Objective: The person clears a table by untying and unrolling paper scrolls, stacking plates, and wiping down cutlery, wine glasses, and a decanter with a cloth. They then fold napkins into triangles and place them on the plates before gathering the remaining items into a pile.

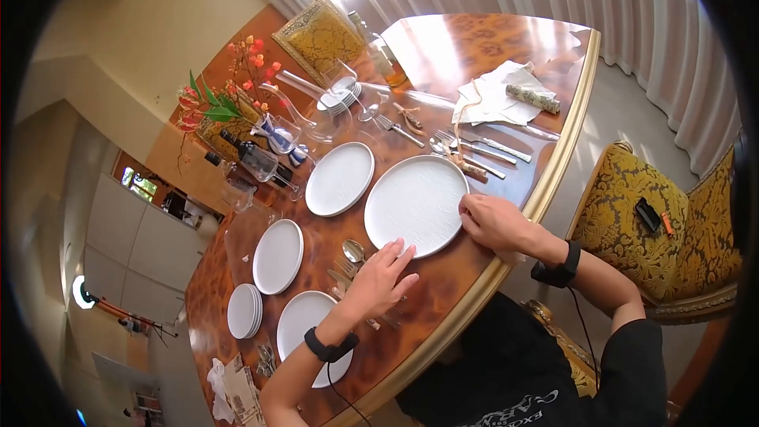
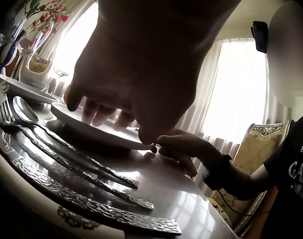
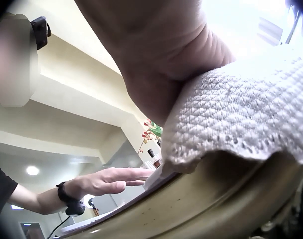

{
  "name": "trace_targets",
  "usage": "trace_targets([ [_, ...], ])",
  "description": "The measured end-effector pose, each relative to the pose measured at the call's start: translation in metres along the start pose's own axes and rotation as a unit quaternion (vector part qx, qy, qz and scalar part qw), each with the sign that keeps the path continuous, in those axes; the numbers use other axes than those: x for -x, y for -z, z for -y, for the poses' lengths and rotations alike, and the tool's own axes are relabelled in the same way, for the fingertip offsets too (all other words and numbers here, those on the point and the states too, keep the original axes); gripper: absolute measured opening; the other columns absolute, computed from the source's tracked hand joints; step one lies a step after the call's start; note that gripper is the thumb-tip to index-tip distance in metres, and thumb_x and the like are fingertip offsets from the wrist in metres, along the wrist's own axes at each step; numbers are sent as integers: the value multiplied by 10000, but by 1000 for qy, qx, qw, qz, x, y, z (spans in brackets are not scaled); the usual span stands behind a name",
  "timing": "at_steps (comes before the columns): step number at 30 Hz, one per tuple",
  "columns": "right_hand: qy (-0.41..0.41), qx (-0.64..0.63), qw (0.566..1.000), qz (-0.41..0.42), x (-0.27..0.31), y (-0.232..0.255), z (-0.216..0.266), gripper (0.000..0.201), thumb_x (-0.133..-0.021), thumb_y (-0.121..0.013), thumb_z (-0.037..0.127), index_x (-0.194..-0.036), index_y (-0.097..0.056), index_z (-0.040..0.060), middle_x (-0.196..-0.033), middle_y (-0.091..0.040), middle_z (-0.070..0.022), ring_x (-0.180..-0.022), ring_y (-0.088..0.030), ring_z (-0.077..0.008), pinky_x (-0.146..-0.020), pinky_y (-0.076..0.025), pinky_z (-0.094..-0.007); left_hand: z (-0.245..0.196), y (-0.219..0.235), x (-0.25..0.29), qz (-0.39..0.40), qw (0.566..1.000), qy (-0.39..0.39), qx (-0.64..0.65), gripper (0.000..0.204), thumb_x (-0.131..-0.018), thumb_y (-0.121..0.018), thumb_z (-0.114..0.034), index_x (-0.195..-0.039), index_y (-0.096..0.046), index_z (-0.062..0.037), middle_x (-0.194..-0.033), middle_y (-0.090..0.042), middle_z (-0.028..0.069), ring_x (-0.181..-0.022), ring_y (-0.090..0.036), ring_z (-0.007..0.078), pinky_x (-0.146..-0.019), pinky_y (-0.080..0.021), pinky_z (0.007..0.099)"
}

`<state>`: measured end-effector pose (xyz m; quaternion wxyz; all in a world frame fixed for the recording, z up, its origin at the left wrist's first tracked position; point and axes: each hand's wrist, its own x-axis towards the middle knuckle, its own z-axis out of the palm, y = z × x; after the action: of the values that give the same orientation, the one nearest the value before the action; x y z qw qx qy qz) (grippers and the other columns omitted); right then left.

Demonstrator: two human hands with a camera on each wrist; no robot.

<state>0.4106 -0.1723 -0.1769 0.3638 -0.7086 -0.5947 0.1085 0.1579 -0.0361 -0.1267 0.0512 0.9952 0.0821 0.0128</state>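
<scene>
A large white plate [image 1: 415,204] [image 2: 91,130] lies near the front edge of the round wooden table [image 1: 443,300]. My left hand [image 1: 399,257] [image 2: 111,117] [image 3: 124,179] rests with straight fingers on the plate's near rim, above a spoon [image 1: 353,251] and other cutlery [image 2: 66,154] laid beside it. My right hand [image 1: 468,209] [image 2: 164,144] has its curled fingers at the plate's right rim and seems to pinch it. A knitted cloth [image 3: 241,119] [image 1: 512,256] lies under that wrist on the table's edge.
More white plates [image 1: 340,178] [image 1: 278,255] and a small stack [image 1: 243,310] sit to the left. Beyond are cutlery [image 1: 474,150], napkins [image 1: 498,95], glasses, wine bottles [image 1: 257,160] and flowers [image 1: 217,103]. A yellow chair [image 1: 632,205] stands on the right.
</scene>
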Motion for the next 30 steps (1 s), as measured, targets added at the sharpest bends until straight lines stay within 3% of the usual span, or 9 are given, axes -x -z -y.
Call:
trace_targets([
  [3, -7, 19, 999, -33, 4, -6, 7, 179, -922, -501, 181, -929, -542, 6, -860, -631, -188, -825, -622, -381, -738, -495, -454, -9, 7, 3, 6, 1000, -2, -20, 528, -937, -603, -300, -1394, -474, -69, -1397, -475, 250, -1279, -471, 402, -1076, -382, 452],
  [5, 5, -8, 1000, -8, 6, -4, 13, 224, -919, -487, 190, -910, -545, -25, -855, -640, -232, -793, -625, -427, -713, -501, -508, -10, 10, 7, 6, 1000, 5, -17, 513, -931, -611, -299, -1378, -494, -76, -1389, -489, 241, -1268, -482, 396, -1068, -389, 453],
  [14, 16, -19, 1000, 13, 27, -11, 34, 213, -909, -511, 198, -968, -531, -5, -874, -639, -219, -790, -630, -417, -704, -507, -503, -10, 16, 27, 1, 999, 33, -5, 424, -914, -634, -287, -1273, -589, -65, -1344, -544, 206, -1228, -520, 372, -1043, -407, 443],
  [17, 33, -18, 999, 22, 27, -7, 30, 200, -900, -514, 193, -996, -529, 18, -873, -642, -211, -795, -630, -415, -709, -502, -501, -11, 30, 29, -32, 997, 24, 59, 407, -903, -642, -268, -1239, -599, -42, -1254, -599, 208, -1147, -572, 369, -981, -448, 436],
  [19, 44, -13, 998, 32, 25, -6, 26, 201, -893, -514, 187, -1016, -531, 28, -865, -646, -207, -801, -630, -414, -714, -499, -502, -24, 55, 30, -86, 972, 119, 185, 397, -907, -634, -253, -1228, -596, -21, -1203, -623, 218, -1095, -597, 388, -949, -472, 429],
  [21, 42, -30, 997, 54, 22, -7, 22, 219, -882, -518, 154, -1067, -557, 43, -829, -651, -179, -796, -628, -391, -713, -492, -480, -20, 68, 37, -137, 950, 142, 241, 357, -905, -641, -182, -1211, -596, -3, -1121, -659, 193, -1004, -646, 320, -893, -500, 366],
  [25, 49, -18, 996, 66, 22, -7, 26, 251, -871, -506, 135, -1100, -565, 52, -824, -651, -186, -782, -624, -384, -728, -487, -475, -14, 85, 54, -284, 851, 123, 425, 140, -972, -576, -109, -988, -606, 27, -980, -678, 102, -893, -627, 125, -830, -491, 263],
  [29, 78, 2, 994, 73, 21, -1, 30, 331, -893, -523, 171, -1206, -566, 74, -803, -643, -173, -749, -636, -333, -711, -487, -442, -9, 95, 67, -366, 819, 92, 432, 127, -973, -570, -100, -923, -587, 15, -902, -660, 86, -833, -620, 120, -787, -488, 250],
  [30, 39, -52, 992, 109, 18, 11, 33, 382, -901, -535, 196, -1267, -550, 87, -786, -635, -162, -727, -631, -301, -697, -485, -424, -9, 95, 70, -377, 808, 97, 442, 131, -976, -565, -101, -912, -585, 11, -871, -655, 78, -810, -618, 118, -773, -488, 250],
])
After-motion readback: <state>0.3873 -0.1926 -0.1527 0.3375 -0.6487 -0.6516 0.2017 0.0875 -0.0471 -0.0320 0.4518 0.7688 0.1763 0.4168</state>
